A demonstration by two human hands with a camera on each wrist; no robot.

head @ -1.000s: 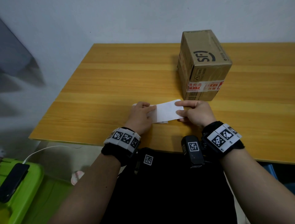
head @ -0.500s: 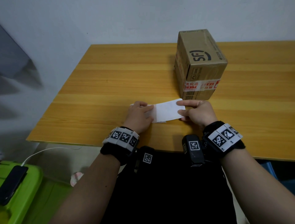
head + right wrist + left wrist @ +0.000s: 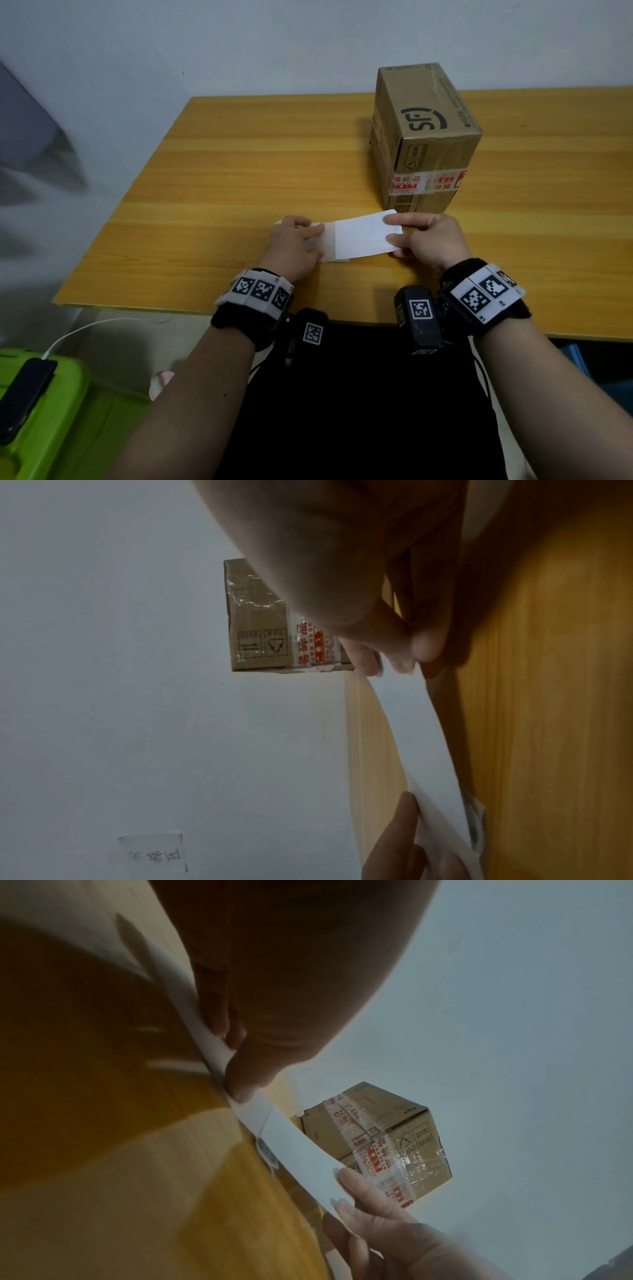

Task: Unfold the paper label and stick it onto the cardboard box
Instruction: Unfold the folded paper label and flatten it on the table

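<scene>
Pulling the label (image 3: 359,236) open near the surface's (image 3: 239,171) front edge, it seems: in the head view the left hand (image 3: 294,246) pinches one end low, while the right hand (image 3: 428,240) pinches the other, raised. Left wrist: thumb clamps paper. Right wrist: box (image 3: 257,620) waits just beyond, within easy reach.

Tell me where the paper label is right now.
In the head view, the paper label is at the near side of the wooden table, centre, its ends held by the left hand and right hand, just in front of the cardboard box.
</scene>
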